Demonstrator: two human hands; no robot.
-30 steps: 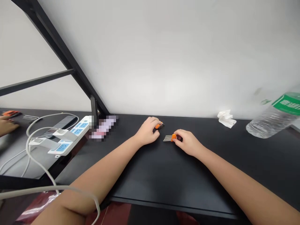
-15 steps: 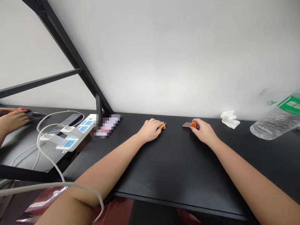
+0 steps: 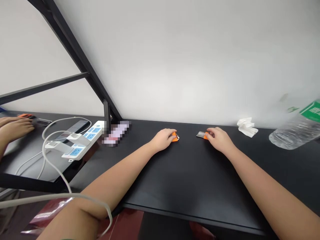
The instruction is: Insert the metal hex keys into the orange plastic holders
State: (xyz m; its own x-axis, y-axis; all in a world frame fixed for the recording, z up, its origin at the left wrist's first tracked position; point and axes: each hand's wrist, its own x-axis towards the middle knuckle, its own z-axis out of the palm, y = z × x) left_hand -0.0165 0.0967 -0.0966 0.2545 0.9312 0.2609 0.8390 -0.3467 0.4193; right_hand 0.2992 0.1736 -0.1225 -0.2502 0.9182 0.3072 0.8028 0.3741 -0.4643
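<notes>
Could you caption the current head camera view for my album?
Left hand and right hand each hold an orange holder over a black table.

Bright wall (image 3: 195,83), faint sheen and soft shadows on the tabletop (image 3: 175,173), 1 pixelated patch (image 3: 116,133), stretched edges

Desk (image 3: 175,180) plain black, wall (image 3: 175,60) pale grey. Left holder (image 3: 175,139) at five o'clock and right holder (image 3: 206,135) at four are orange; strip (image 3: 82,151) near eight, white with blue panels. At three: white tissue (image 3: 246,126), green label (image 3: 312,112) with white lettering.
</notes>
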